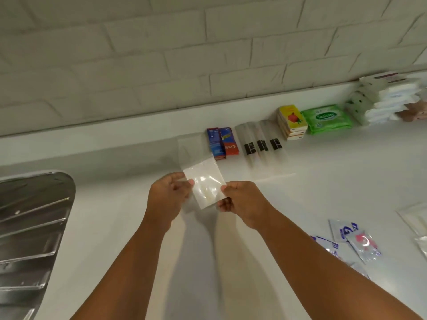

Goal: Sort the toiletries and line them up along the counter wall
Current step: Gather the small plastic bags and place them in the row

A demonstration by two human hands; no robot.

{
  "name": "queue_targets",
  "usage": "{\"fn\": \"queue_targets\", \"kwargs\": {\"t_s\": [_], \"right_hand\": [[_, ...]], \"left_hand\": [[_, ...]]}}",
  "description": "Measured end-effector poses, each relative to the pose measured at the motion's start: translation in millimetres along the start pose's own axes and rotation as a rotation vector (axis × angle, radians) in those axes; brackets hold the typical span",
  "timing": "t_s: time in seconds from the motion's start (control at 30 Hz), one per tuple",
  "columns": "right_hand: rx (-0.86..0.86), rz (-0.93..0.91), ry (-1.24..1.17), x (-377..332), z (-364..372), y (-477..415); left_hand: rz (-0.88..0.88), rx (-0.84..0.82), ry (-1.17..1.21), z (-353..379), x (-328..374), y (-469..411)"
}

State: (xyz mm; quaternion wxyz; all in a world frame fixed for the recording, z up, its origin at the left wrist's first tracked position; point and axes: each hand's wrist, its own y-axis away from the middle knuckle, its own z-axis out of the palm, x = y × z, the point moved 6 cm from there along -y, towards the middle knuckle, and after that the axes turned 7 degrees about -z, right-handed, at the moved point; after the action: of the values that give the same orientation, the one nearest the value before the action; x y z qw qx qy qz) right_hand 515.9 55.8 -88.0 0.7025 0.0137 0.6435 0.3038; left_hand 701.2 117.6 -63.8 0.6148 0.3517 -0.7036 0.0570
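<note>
A small clear plastic packet (206, 184) with something pale inside is held above the white counter (129, 227). My left hand (167, 195) pinches its left edge and my right hand (242, 202) pinches its right edge. Behind it another clear packet (193, 150) lies flat. Along the wall stand a row: two toothpaste boxes (223, 143), three clear packets with black labels (262, 144), a stack of yellow soap boxes (292, 122), a green wipes pack (327, 118) and white packs (388, 100).
A steel sink drainboard (30, 227) fills the left edge. Loose sachets (355, 241) lie on the counter at the right, with more clear packets (416, 220) at the far right edge. A white brick wall (161, 54) backs the counter.
</note>
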Motion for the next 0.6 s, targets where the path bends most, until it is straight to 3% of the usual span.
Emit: {"fn": "queue_targets", "kwargs": {"t_s": [0.2,0.43,0.6], "right_hand": [[0.036,-0.034,-0.080,-8.4,36.1,-38.8],[0.137,-0.166,0.415,-35.5,47.9,-70.4],[0.104,-0.204,0.628,-45.7,60.7,-80.8]], "left_hand": [[-0.027,-0.039,-0.147,-10.1,-11.1,-37.8],[0.007,0.056,-0.104,-12.4,16.6,-105.2],[-0.019,0.066,-0.118,-7.8,24.8,-147.8]]}}
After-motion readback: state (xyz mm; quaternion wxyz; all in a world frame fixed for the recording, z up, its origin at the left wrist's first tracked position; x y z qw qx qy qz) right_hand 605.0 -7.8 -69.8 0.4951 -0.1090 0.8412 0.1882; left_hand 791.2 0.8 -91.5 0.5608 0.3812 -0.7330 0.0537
